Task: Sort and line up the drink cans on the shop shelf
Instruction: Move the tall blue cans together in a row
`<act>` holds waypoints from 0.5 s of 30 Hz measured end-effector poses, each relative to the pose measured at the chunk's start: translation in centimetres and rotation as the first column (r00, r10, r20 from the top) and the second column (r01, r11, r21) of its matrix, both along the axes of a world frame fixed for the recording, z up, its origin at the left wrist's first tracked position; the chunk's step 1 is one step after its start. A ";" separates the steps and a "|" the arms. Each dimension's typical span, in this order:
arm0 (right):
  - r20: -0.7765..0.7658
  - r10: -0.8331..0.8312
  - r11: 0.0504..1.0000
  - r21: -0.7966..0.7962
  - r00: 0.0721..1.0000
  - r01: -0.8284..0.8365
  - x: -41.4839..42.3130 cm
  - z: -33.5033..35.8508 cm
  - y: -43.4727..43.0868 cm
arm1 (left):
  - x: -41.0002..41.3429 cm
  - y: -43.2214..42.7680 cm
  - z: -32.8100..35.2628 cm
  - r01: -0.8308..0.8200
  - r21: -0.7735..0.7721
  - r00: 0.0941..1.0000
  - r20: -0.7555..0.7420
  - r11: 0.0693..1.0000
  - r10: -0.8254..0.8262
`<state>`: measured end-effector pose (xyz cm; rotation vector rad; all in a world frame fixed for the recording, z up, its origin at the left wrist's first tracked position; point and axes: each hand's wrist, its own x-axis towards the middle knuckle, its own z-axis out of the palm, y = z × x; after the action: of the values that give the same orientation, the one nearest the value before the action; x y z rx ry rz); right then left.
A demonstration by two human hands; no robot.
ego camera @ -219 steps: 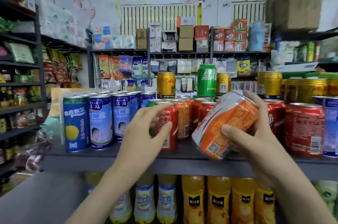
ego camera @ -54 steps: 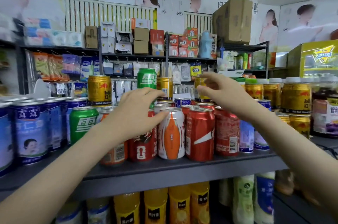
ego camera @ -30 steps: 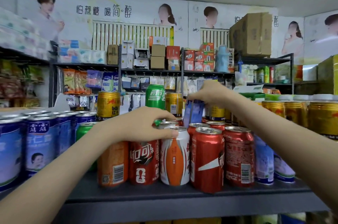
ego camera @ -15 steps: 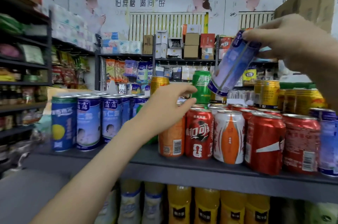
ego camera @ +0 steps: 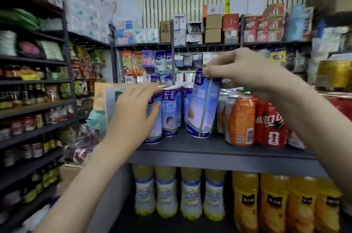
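While my right grip [ego camera: 245, 72] pinches the top of a tilted blue can [ego camera: 203, 107], my left grip [ego camera: 133, 116], fingers spread, hides part of the blue row [ego camera: 169, 110]; labels blur.

Bright even light, blurred, warped edges

glossy cans [ego camera: 203, 103] (matt shelf [ego camera: 209, 145])
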<state>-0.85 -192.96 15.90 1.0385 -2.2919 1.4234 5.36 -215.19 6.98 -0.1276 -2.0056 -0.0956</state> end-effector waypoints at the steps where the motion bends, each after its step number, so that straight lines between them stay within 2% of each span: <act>1: 0.013 0.000 1.000 0.019 1.000 0.000 -0.2 -0.5 -1.2 | -0.1 -0.2 -0.4 0.005 0.008 1.000 0.018 1.000 -0.005; 6: -0.008 -0.037 0.987 0.154 0.999 0.037 -1.4 -1.7 -5.5 | -1.0 -1.2 -0.9 -0.064 -0.070 0.997 0.028 0.995 0.066; 9: -0.071 -0.117 0.966 0.223 0.991 0.131 -2.5 -2.1 -6.7 | -1.9 -1.9 -0.1 -0.119 -0.160 0.992 0.018 0.980 0.123; 15: -0.178 -0.186 0.918 0.319 0.966 0.235 -4.2 -2.3 -7.6 | -3.6 0.1 0.5 -0.204 -0.322 0.960 0.118 0.925 0.253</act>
<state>-5.10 -200.54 13.64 0.9089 -2.5035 0.8610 1.76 -215.07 7.52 -0.0834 -2.1682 0.3693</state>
